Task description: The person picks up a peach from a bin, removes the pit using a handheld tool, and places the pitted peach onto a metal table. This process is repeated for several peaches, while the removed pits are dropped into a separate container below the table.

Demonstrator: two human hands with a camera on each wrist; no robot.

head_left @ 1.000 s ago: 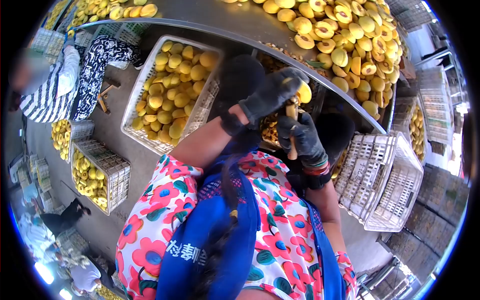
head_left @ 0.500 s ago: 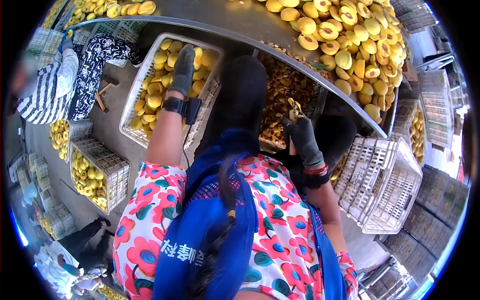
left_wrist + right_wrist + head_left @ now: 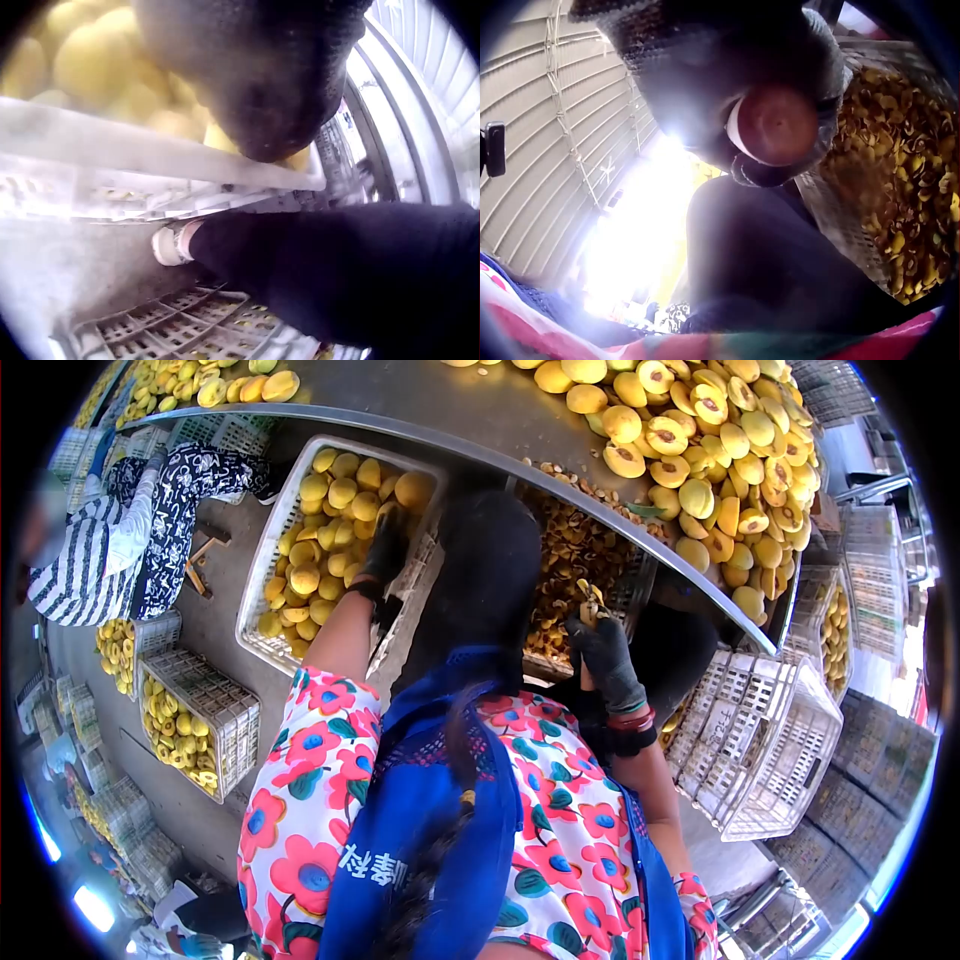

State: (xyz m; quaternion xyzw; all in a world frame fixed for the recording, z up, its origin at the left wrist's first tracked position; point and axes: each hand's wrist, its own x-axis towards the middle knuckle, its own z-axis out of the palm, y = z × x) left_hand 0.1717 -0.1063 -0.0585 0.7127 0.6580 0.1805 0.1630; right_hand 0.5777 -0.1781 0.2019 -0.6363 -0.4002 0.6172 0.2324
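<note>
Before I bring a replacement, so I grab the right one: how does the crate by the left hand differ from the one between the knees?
The fruit crate holds plump yellow fruit; the scrap crate holds small, brownish-yellow pieces. The fruit crate stands outside the left knee; the scrap crate sits between that knee and the right knee. Both have slotted walls.

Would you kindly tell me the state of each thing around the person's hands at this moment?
Fruit crate: heaped with yellow fruit.
Left hand: gloved, at that fruit; grip unclear.
Right hand: gloved, curled round the tool.
Tool: held, handle end exposed.
Scraps crate: filled with scraps.
Metal table: partly covered.
Cut fruit: loosely piled on the table.
</note>
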